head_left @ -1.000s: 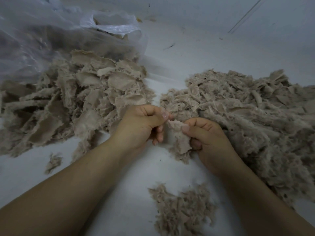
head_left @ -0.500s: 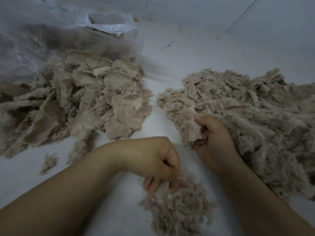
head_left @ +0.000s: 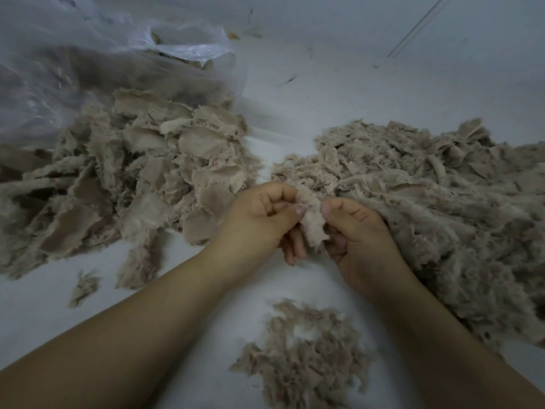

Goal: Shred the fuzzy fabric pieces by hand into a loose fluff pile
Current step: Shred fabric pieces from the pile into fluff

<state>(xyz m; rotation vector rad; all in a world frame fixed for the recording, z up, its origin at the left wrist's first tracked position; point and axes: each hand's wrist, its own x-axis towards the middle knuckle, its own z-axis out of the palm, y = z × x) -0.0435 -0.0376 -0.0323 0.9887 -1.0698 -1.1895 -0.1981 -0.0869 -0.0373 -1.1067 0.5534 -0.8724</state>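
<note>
A small beige fuzzy fabric piece (head_left: 312,222) hangs between my hands at the centre. My left hand (head_left: 261,215) pinches its left edge with thumb and fingers. My right hand (head_left: 358,228) pinches its right edge, its back against the big heap. A small loose fluff pile (head_left: 303,355) lies on the white surface below my hands. A large heap of fuzzy fabric (head_left: 436,208) spreads to the right. Another heap of flatter torn pieces (head_left: 141,178) lies to the left.
A clear plastic bag (head_left: 97,63) with more beige material lies at the back left, behind the left heap. A stray tuft (head_left: 85,286) sits near my left forearm. The white surface (head_left: 339,84) stretches to the back, with a thin line running diagonally.
My left hand rose from the fluff pile, where it dropped shreds, back to the centre. Both hands now pinch a fresh piece that the right hand pulled from the right heap.
</note>
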